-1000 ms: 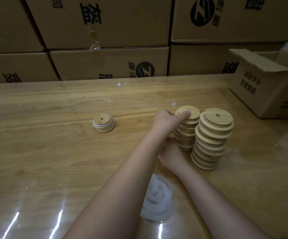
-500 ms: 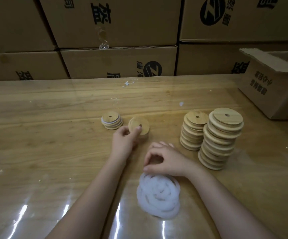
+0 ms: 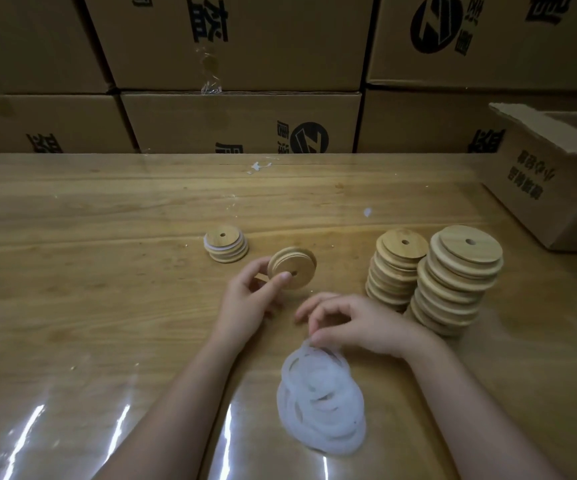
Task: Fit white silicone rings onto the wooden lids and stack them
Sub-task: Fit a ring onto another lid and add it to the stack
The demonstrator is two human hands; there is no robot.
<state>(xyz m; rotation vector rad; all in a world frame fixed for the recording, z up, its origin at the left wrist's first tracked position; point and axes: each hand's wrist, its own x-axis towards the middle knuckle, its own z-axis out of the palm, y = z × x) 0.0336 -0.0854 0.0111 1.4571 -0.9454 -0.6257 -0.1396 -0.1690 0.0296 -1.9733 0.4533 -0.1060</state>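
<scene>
Step in hand, as I judge: pairing a ring with a bare lid. The left hand [image 3: 245,303] pinches a lid [image 3: 292,268] between thumb and fingers, tilted above the table [image 3: 107,271], near the ringed stack [image 3: 226,244]. The right hand [image 3: 356,323] curls its fingers at the ring pile's [image 3: 321,400] top edge; whether they clamp a ring I cannot tell. Next, one ring must come free alone and seat round the lid's rim

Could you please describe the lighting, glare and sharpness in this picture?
Head view: dim overall; white glare streaks on the glossy table near the bottom; wide-angle distortion tilts the boxes; the ring pile looks soft, the lid in the left hand sharper.
</scene>
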